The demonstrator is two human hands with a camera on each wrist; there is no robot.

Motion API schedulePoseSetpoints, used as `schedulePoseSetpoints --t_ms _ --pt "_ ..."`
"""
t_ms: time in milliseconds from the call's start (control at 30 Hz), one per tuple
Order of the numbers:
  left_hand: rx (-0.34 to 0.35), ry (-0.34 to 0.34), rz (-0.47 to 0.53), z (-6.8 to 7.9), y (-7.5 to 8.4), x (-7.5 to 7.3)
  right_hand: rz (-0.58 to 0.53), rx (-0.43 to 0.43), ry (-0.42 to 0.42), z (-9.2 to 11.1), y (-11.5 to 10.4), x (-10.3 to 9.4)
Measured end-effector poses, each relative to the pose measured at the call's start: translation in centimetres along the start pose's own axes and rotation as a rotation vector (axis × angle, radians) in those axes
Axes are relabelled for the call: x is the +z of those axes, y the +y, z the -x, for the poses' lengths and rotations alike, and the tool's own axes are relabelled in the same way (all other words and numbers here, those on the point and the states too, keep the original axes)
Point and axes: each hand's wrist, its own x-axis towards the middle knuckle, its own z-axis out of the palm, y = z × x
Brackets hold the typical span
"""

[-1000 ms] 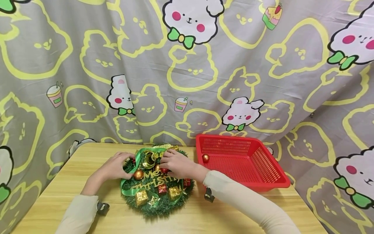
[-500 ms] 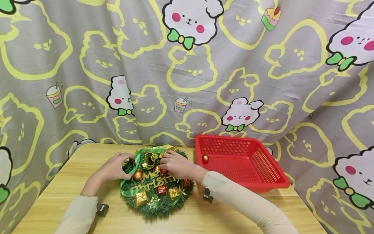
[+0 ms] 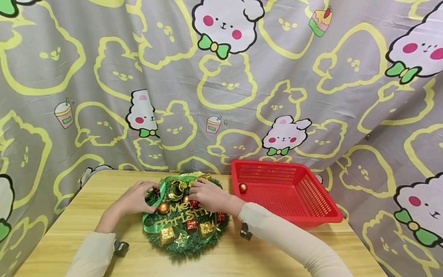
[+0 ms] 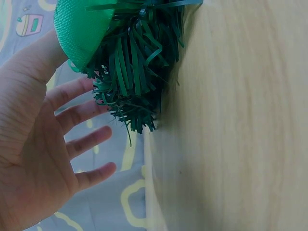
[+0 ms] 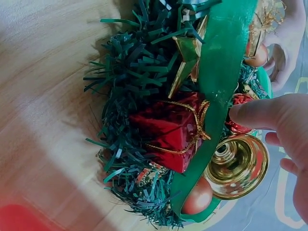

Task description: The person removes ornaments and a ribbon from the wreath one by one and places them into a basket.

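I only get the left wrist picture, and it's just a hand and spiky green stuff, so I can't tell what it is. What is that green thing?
Observer: It's a Christmas wreath lying flat on a wooden table, with gold lettering across it.
Operator: What's the other hand doing?
Observer: The right hand rests on the wreath's far part. In the right wrist view a fingertip touches a small red ornament next to a gold bell.
Operator: Is anything else on the table?
Observer: A red basket stands to the right of the wreath, with one coppery ball inside it.
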Motion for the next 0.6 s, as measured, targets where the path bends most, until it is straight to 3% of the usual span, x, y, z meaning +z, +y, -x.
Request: schedulePoseSetpoints --t_ms 600 --pt "0.002 0.003 0.0 -0.05 -0.07 0.04 -0.017 0.004 0.0 0.24 0.04 -0.51"
